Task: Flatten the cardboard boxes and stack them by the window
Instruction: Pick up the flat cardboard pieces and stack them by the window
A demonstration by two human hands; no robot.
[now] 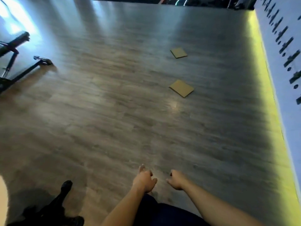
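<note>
Our left hand (144,180) and right hand (176,179) hang loosely curled, holding nothing. 2 flat cardboard pieces lie ahead, the nearer piece (182,88) and the farther piece (178,52) (apparently flattened; blurry). We could trip on the black stand (19,74) while carrying them.

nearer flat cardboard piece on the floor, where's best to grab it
Probably the corner of the nearer cardboard piece that points toward the person, pinched from the near side. It lies flat on the floor, so fingers likely have to slide under an edge first.
</note>
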